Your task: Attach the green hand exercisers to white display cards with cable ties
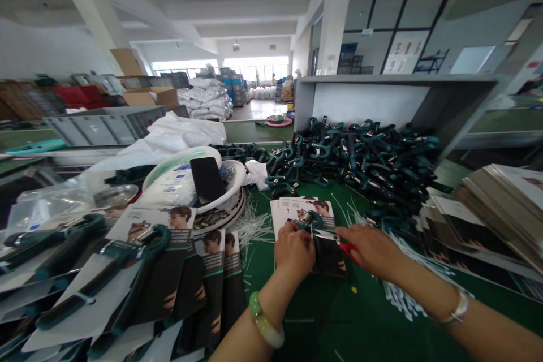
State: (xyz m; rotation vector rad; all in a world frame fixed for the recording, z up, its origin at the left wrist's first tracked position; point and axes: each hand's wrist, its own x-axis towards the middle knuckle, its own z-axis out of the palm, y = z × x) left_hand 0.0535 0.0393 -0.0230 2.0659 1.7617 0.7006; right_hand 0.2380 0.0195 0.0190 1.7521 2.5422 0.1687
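My left hand [294, 249], a green bangle on its wrist, is closed around a dark green hand tool [313, 219] that lies on a printed card [333, 257]. My right hand [367, 246] grips red-handled scissors [348, 249]. Their metal blades point left and reach the tool beside my left fingers. Beneath and behind the held card, more printed cards [278, 212] lie on the green table. The part of the tool under my left hand is hidden.
Dark green tools [360, 158] are heaped behind my hands. White zip ties [403, 300] lie at the right, near stacked cards [479, 226]. Carded tools [131, 271] cover the left side. A black phone [207, 180] rests on a white basket [237, 181].
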